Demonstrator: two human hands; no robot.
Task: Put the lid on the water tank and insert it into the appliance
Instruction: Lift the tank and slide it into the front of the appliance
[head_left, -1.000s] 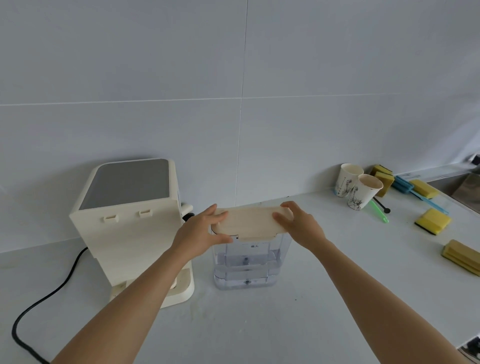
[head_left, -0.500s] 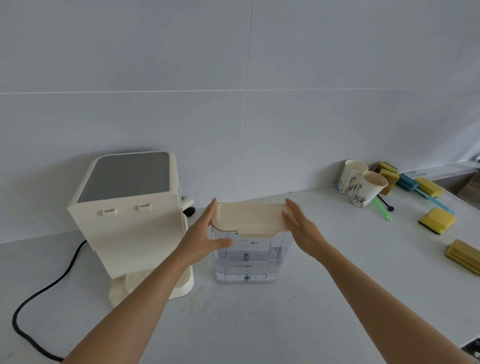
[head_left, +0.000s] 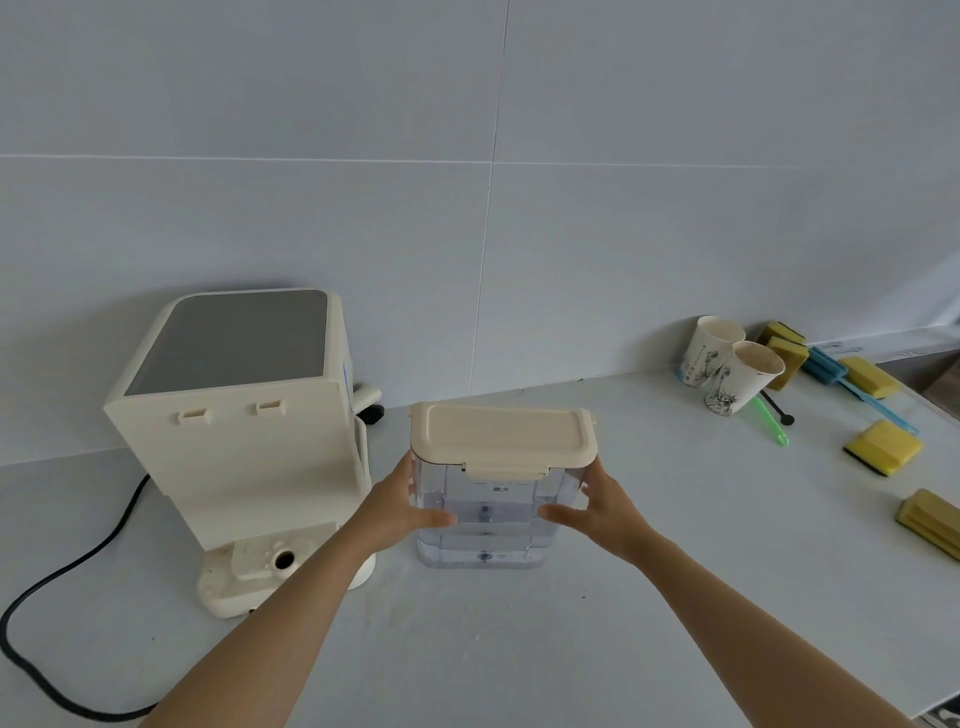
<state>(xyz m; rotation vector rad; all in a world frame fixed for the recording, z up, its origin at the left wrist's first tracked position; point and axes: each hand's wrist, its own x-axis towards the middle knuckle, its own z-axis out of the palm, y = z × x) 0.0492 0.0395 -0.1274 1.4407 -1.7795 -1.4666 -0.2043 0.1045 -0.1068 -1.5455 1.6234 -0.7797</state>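
On the worktop (head_left: 519, 649) in front of you the water tank (head_left: 485, 519) stands upright, with the lid (head_left: 498, 434) on top of it. Your left hand (head_left: 395, 512) lies against its left side and your right hand (head_left: 605, 506) against its right side. The appliance (head_left: 234, 431) stands just left of the tank, close to the wall (head_left: 467, 208) behind, its base (head_left: 249, 577) jutting toward you. A power cord (head_left: 57, 577) runs from it across the worktop to your left. Well to your right, near the wall, two paper cups (head_left: 727, 366) stand touching side by side, with sponges (head_left: 883, 441) scattered beyond and right of them.
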